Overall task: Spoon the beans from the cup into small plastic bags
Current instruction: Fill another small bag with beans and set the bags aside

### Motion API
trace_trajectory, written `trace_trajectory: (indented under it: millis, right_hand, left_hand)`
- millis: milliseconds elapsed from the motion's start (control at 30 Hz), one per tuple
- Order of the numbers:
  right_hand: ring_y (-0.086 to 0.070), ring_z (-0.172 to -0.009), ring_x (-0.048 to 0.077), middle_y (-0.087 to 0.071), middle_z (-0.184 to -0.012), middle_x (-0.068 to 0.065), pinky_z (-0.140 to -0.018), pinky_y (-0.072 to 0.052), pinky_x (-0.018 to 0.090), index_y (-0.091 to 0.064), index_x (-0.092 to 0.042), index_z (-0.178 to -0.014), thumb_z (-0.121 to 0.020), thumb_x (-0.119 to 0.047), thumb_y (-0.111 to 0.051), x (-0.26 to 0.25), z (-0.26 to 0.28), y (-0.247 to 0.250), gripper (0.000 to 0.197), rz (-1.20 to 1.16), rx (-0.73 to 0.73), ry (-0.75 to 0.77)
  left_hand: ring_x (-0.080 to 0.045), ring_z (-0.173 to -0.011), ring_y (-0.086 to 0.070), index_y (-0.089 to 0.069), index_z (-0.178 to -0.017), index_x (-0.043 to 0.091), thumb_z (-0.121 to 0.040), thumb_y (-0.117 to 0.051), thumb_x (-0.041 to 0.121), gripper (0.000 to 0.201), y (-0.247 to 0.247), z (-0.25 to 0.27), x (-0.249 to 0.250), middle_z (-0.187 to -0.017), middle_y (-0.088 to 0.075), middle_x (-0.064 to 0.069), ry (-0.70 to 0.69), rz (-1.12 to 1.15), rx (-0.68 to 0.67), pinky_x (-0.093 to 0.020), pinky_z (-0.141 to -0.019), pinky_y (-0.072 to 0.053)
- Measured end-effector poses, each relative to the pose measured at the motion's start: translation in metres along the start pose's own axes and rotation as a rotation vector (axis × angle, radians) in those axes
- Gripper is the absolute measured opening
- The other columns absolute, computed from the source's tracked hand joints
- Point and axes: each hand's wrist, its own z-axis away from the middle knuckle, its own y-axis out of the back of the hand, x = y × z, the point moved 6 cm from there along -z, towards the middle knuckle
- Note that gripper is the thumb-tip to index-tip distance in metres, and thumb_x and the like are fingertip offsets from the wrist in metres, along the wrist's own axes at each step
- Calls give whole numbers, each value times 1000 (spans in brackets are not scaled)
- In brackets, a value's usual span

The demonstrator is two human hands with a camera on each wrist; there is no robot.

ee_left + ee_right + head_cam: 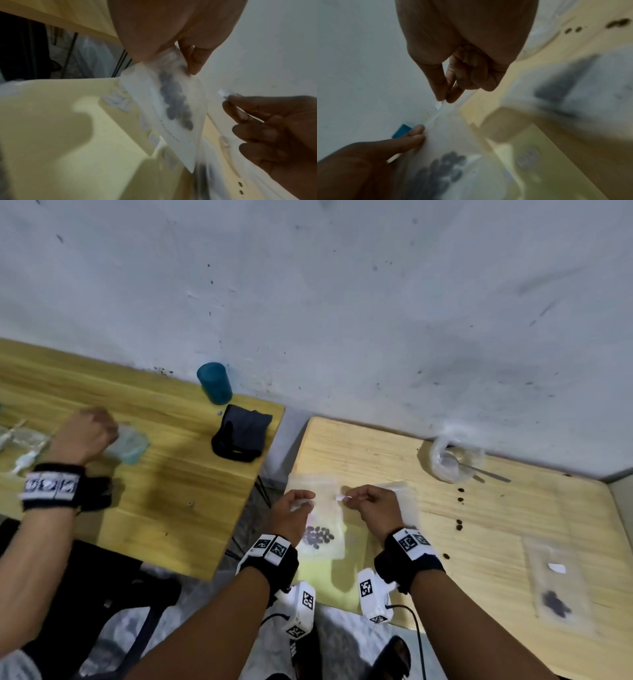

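Observation:
A small clear plastic bag with a cluster of dark beans at its bottom hangs over the near left corner of the right wooden table. My left hand pinches the bag's top left edge. My right hand pinches the top right edge, beside a small white tab. The left wrist view shows the bag hanging below my left hand. In the right wrist view my right hand pinches the bag's seal strip. A clear cup with a metal spoon stands far right.
Another bag with beans lies at the right, and loose beans dot the table. On the left table are a teal cup, a black cloth and another person's hand. A gap separates the tables.

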Motion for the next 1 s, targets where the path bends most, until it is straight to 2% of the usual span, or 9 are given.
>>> trace_trajectory:
  millis: [133, 300, 400, 533, 600, 667, 867, 933, 1000]
  right_hand:
    - [-49, -45, -2, -60, -56, -13, -44, -35, 10, -75, -12, -78, -74, -12, -82, -44, 5, 19, 9, -33, -22, 101]
    - [-54, -50, 2, -63, -56, -10, -54, -42, 17, -72, -14, -73, -67, -5, -85, -80, 2, 55, 17, -28, 51, 174]
    - [-62, -59, 9, -68, -63, -2, -65, -48, 23, -72, -12, -73, -65, -2, -85, -87, 0, 77, 18, -22, 106, 184]
    - [-64, -66, 16, -71, -69, 6, -71, -51, 27, -71, -13, -76, -64, -5, -85, -89, 0, 95, 20, -6, 148, 187]
    - [-66, -68, 19, -73, -71, 8, -70, -51, 28, -70, -13, -78, -64, -8, -85, -89, 1, 102, 21, 8, 181, 198]
    - [-70, -71, 22, -74, -72, 8, -71, -53, 31, -69, -14, -79, -65, -10, -85, -87, 1, 108, 22, 20, 207, 208]
    - [-64, -75, 13, -68, -78, -6, -71, -51, 32, -60, -20, -84, -63, -28, -88, -86, 10, 119, 36, 147, 334, 261]
    - [-57, -86, 11, -59, -93, -8, -72, -43, 29, -55, -21, -87, -60, -36, -90, -83, 12, 124, 46, 168, 387, 260]
    - [-55, -88, 11, -58, -94, -8, -75, -40, 28, -54, -20, -84, -60, -34, -90, -77, 9, 124, 46, 112, 352, 252]
  left_hand:
    - [2, -81, -58, -66, -81, 15, -82, -64, -4, 20, -30, 4, 58, -84, -66, 10, -187, -34, -37, -4, -68, -43]
    - [14, -81, -57, -66, -88, 22, -76, -62, -9, 33, -67, 14, 116, -92, -67, 16, -383, -63, -142, -9, -75, -45]
    - [12, -78, -58, -67, -93, 16, -77, -58, -14, 35, -87, 20, 131, -96, -66, 7, -368, 0, -202, -11, -70, -47]
    - [-2, -97, -59, -67, -98, 10, -79, -57, -14, 32, -105, 25, 134, -102, -67, 6, -343, 42, -234, -15, -78, -47]
    - [4, -91, -60, -67, -101, 6, -80, -56, -15, 31, -111, 29, 136, -98, -66, 6, -334, 61, -243, -10, -72, -47]
    - [9, -83, -62, -66, -101, 4, -81, -55, -16, 31, -118, 33, 137, -94, -66, 8, -325, 80, -256, -7, -67, -47]
    - [-16, -92, -64, -70, -93, 16, -81, -65, -1, 22, -127, 28, 128, -96, -70, 3, -253, 153, -224, -31, -89, -52]
    - [-13, -89, -65, -71, -92, 16, -83, -68, 6, 14, -126, 27, 128, -92, -71, 4, -261, 154, -179, -28, -87, -52]
    - [-10, -87, -65, -71, -90, 14, -83, -68, 8, 10, -125, 27, 129, -90, -70, 6, -295, 123, -142, -23, -84, -50]
